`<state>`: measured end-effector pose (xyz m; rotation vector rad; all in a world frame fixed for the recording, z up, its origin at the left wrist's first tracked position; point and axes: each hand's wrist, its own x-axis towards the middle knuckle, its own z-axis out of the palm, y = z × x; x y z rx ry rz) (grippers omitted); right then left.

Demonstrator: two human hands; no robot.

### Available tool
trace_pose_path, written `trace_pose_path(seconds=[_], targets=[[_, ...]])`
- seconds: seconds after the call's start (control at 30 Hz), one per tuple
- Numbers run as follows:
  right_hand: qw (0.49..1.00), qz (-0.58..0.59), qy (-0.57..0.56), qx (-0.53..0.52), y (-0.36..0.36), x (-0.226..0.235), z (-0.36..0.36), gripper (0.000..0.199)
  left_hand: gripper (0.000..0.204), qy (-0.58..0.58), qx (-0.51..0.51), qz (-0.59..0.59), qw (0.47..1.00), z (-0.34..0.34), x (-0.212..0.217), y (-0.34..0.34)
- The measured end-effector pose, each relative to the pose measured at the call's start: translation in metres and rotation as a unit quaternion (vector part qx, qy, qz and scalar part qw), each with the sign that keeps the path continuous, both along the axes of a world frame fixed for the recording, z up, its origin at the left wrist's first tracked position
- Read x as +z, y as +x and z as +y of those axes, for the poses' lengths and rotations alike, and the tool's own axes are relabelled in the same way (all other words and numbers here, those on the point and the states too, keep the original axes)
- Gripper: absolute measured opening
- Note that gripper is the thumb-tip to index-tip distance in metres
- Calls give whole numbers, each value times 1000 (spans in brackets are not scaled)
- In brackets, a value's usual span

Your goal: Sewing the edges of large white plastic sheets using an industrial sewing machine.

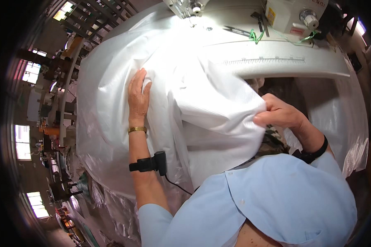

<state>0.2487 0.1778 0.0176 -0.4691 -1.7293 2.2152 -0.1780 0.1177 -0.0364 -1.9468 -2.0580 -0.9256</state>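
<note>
A large sheet of shiny white woven fabric (107,107) drapes over the sewing table and down toward my lap. My left hand (138,94) lies on it with fingers stretched out, pointing away from me. At the right, my right hand (281,112) pinches the edge of a folded white flap (222,119) between thumb and fingers, pulling it into creases. Beyond my hands stands a white sewing machine (297,16). Its lit needle area (192,20) is above the far end of the fabric.
A printed ruler scale (264,60) runs along the table's near edge at the right. Behind it lie tweezers (237,31), a small dark tool (257,18) and green thread (256,37). More white sheeting (338,119) hangs at the far right. Other workbenches line the left side.
</note>
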Motion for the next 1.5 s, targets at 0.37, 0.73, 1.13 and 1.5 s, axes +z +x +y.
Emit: trace_pose_path(seconds=[0.37, 0.73, 1.13, 1.5], targets=[[788, -250, 526, -198, 1, -36, -8, 28, 63, -14, -11, -119, 993, -42, 31, 103], [984, -173, 41, -6, -142, -126, -38, 42, 75, -70, 176, -44, 981, -137, -41, 153], [973, -111, -51, 194, -26, -74, -18, 29, 35, -104, 46, -475, 873, -191, 24, 79], [999, 32, 20, -14, -73, -14, -20, 33, 18, -74, 16, -69, 995, -179, 122, 134]])
